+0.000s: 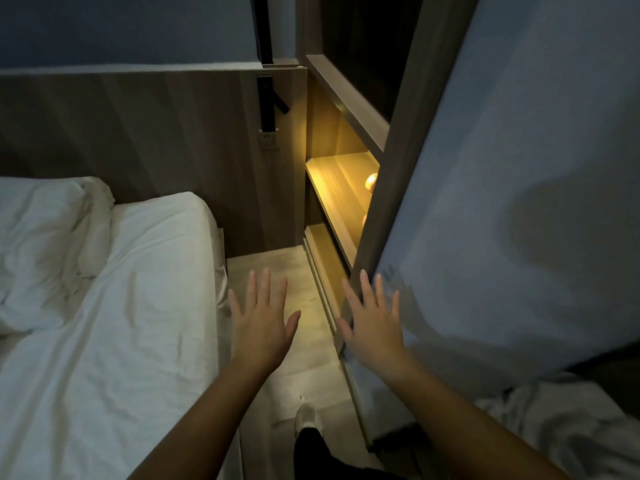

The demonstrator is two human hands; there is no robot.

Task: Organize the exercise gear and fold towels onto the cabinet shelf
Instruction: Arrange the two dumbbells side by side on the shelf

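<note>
The left hand (261, 323) hovers over the floor (313, 355) beside the bed (121, 306), the right hand (372, 323) at the cabinet door (519, 168) edge. Each grip is spread and empty. The lit cabinet shelf (337, 178) lies beyond both.

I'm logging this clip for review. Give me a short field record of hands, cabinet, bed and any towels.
left hand: open, fingers spread, above floor, holding nothing
right hand: open, fingers spread, by cabinet door edge; contact unclear
shelves: lit, partly behind door
bed: on the left, with pillow
towels: none certain; white cloth lower right, kind unclear
</note>
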